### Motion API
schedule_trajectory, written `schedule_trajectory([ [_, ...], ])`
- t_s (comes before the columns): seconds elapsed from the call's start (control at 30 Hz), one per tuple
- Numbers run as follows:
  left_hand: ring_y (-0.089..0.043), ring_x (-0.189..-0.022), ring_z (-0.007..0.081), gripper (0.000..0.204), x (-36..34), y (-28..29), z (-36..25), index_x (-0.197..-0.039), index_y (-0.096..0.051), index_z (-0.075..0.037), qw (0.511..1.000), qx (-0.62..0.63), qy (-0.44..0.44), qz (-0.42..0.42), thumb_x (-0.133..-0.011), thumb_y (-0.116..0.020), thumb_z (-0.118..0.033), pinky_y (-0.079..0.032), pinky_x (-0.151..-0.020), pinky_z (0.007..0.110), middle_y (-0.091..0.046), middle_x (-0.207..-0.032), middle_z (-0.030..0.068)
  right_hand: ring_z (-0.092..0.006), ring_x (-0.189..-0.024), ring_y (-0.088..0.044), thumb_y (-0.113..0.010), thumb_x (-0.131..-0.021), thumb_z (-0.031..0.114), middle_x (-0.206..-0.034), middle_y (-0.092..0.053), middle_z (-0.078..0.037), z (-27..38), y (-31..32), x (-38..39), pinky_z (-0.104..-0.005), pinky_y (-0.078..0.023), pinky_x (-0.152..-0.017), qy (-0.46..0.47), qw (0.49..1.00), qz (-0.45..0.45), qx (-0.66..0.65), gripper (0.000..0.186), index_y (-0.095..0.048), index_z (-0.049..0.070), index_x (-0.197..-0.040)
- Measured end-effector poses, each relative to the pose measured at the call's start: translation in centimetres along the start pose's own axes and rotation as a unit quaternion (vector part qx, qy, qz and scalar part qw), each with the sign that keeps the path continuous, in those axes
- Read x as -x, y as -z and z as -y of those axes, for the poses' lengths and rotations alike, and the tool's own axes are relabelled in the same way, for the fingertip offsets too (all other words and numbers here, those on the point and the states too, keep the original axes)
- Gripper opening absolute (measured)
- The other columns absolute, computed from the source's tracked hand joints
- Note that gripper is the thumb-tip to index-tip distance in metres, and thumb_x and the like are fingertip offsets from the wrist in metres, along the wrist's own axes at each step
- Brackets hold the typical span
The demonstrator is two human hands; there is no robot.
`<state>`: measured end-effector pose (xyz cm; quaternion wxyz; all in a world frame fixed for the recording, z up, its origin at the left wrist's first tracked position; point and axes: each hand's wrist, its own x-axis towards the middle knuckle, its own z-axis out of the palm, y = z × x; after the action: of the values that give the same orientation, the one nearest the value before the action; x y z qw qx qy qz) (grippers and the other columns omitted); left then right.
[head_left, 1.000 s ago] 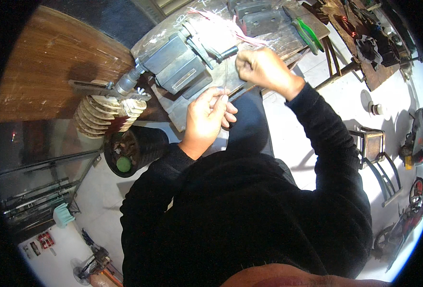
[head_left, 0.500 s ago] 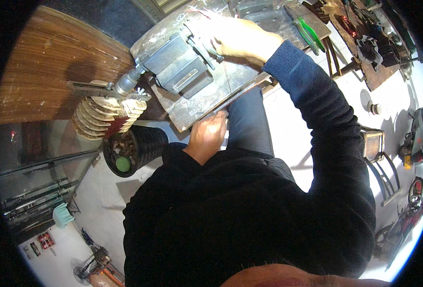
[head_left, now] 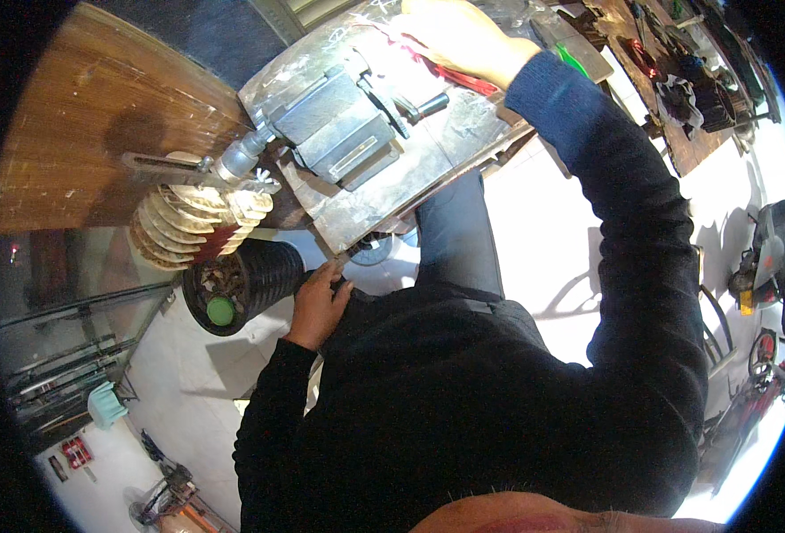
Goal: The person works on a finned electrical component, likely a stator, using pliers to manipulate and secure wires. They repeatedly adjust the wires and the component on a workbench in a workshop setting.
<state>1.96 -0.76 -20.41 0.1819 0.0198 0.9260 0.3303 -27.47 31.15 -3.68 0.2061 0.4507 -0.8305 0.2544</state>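
Note:
At the bench's far side, my right hand (head_left: 459, 37) reaches over a red-handled tool (head_left: 472, 80). Bright glare hides its fingers, so I cannot tell whether they grip it. A grey hand-cranked machine (head_left: 335, 129), like a coil winder, is on the worn bench (head_left: 384, 200). Its dark crank handle (head_left: 432, 106) stands free of my hands. On its shaft end sits a pale, ribbed, stepped former (head_left: 175, 226) with a slotted metal bar. My left hand (head_left: 320, 306) is at the bench's near corner, fingers partly spread, fingertips beside the edge.
Below the former stands a black ribbed bin (head_left: 241, 284) with scraps and a green lid-like disc. Green-handled pliers (head_left: 572, 60) lie partly behind my right sleeve. A wooden side table (head_left: 703, 142) with clutter is at the far right. A brown wooden panel (head_left: 99, 133) borders the left.
My right hand has left the crank side and moved farther away, uncovering the crank handle and red handles. My left hand has come out from under the bench edge, leftward and nearer.

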Motion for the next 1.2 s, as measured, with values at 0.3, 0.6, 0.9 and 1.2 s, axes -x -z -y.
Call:
schedule_trajectory([
  [0.3, -0.069, -0.11, 0.0346, 0.041, 1.9, -0.4, 2.8, -0.131, -0.058, 0.002, 0.999, 0.009, -0.01, -0.033, -0.095, -0.07, -0.015, -0.057, -0.087, 0.042, -0.069, -0.12, 0.0204, -0.0302, -0.102, -0.07, -0.064, -0.097, 0.027, -0.115, -0.071, -0.016, -3.4, -6.2, -4.0, -0.0426, -0.055, -0.089, -0.057, 0.966, 0.152, 0.203, 0.025, -0.075, 0.01, -0.111],
  [0.6, -0.07, -0.108, 0.0354, 0.041, 2.4, -0.5, 4.0, -0.129, -0.059, 0.004, 0.998, 0.048, -0.003, -0.046, -0.095, -0.071, -0.015, -0.059, -0.087, 0.041, -0.069, -0.12, 0.0211, -0.0335, -0.089, -0.072, -0.065, -0.097, 0.031, -0.101, -0.075, -0.017, -7.8, -8.8, -3.0, -0.0409, -0.056, -0.083, -0.162, 0.977, 0.129, 0.056, 0.026, -0.076, 0.01, -0.109],
  [0.9, -0.071, -0.108, 0.0343, 0.038, 1.7, -0.5, 5.4, -0.13, -0.06, 0.003, 0.998, 0.027, -0.043, -0.03, -0.097, -0.069, -0.013, -0.059, -0.084, 0.04, -0.069, -0.121, 0.0228, -0.0172, -0.089, -0.07, -0.072, -0.094, 0.015, -0.098, -0.077, -0.008, -5.4, -4.6, -4.2, -0.0337, -0.057, -0.079, -0.251, 0.889, -0.02, -0.382, 0.023, -0.075, 0.0, -0.111],
  [1.2, -0.071, -0.107, 0.035, 0.039, 1.9, -0.9, 5.3, -0.129, -0.06, 0.003, 0.995, 0.089, -0.024, -0.045, -0.095, -0.071, -0.011, -0.059, -0.085, 0.043, -0.069, -0.12, 0.0238, -0.016, -0.081, -0.071, -0.07, -0.095, 0.014, -0.09, -0.077, -0.009, -7.5, -4.2, -4.5, -0.0321, -0.057, -0.074, -0.301, 0.861, -0.08, -0.402, 0.016, -0.077, 0.0, -0.098],
])
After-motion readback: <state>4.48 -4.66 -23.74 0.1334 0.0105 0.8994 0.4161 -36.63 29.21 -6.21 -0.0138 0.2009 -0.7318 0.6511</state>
